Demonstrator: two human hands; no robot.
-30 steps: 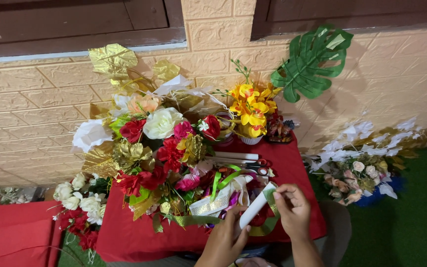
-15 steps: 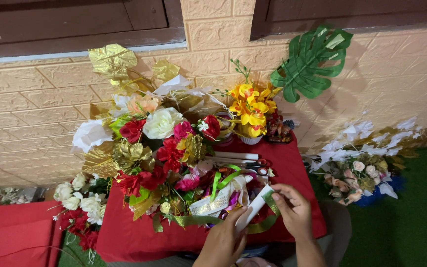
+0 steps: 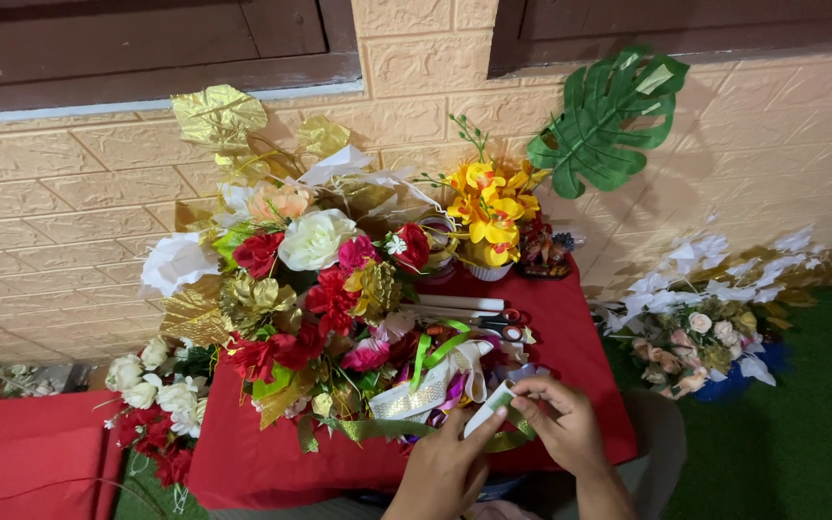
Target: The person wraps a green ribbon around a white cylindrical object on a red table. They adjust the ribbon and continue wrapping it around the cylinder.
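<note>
Hands at table's front edge, right of centre: left hand (image 3: 445, 467) and right hand (image 3: 560, 424) both pinch a white ribbon strip (image 3: 489, 412), fingers closed on it. Strip sits just above the gold-green ribbon (image 3: 387, 429), beside big bouquet (image 3: 310, 299). Scissors (image 3: 493, 323) behind, on red table (image 3: 580, 327).

Seen from above, our two hands and forearms rise from the bottom edge of the frame. Our left hand (image 3: 445, 472) and our right hand (image 3: 562, 424) are bare, without gloves, and we can make out no rings on the fingers. Both forearms are uncovered as far as the frame shows them, with no sleeve, cuff, watch or bracelet in sight.
</note>
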